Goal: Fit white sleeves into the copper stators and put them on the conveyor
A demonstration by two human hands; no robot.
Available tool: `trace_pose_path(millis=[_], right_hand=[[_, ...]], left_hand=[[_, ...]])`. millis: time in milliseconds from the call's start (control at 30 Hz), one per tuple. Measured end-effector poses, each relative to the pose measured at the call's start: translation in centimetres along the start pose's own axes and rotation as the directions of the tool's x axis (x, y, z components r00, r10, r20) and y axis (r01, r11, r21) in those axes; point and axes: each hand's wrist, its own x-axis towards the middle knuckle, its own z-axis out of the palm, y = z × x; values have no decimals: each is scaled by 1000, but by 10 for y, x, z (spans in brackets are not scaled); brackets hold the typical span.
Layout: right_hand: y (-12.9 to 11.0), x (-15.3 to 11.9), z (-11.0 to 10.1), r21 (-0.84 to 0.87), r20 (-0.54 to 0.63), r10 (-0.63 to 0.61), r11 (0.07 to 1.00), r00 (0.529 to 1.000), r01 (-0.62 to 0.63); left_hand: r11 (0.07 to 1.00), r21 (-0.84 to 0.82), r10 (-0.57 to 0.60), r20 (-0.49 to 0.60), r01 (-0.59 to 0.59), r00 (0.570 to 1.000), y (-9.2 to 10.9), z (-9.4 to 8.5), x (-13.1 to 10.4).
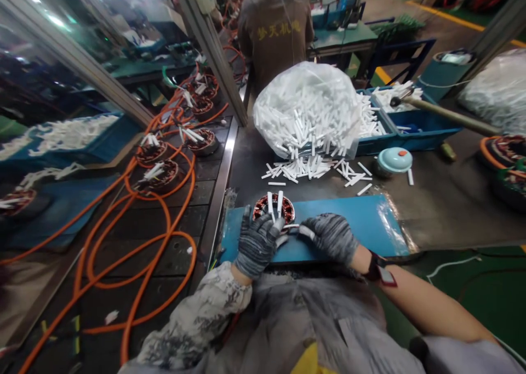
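Note:
On the blue mat (349, 217) lies a round copper-wound stator (290, 208), with white sleeves (280, 201) standing up from it. My left hand (258, 242), in a grey glove, wraps the stator's near left edge, its fingers resting against the rim. A thin white sleeve (291, 226) spans the gap at the stator's near right side. My right hand (331, 236), also gloved, is closed in a pinch on the right end of that sleeve. The underside of the stator is hidden.
Behind the mat, a plastic bag (306, 108) spills white sleeves beside blue bins (423, 135). A round light-blue container (393, 162) stands right of them. Orange hoses (168, 231) and more stators (162, 175) lie on the left conveyor. A person (275, 34) is beyond the bag.

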Motion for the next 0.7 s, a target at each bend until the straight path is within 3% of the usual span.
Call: trace_pose_path(millis=[100,233,300,367,467,533,600,700], right_hand=[[16,5,7,133,4,21,991,1000,-22],[66,1,-16,274,-124,24,962,992,11],[110,-3,-33,124,-219,132,987,967,-107],[153,-5,-46,-14,-233,179,982,956,-187],[187,-6,-49,-25,-239,187,980,953,-199],[179,-9,-42,-11,-283,177,982,943,-188],[150,-13,-33,68,-338,188,982,922,-176],[96,-17,-18,392,-329,246,914,912,-105]], left_hand=[[998,32,60,-84,-57,995,-1,3,-1],[997,-28,73,-135,-77,988,0,3,-1],[997,-49,55,-117,-62,992,2,2,1],[997,-67,29,-87,-35,996,4,2,4],[991,-130,-41,-36,36,998,8,2,8],[985,-147,-97,-18,94,995,10,3,10],[985,-122,-129,-18,126,991,11,5,11],[990,-60,-127,-30,125,991,13,6,11]])
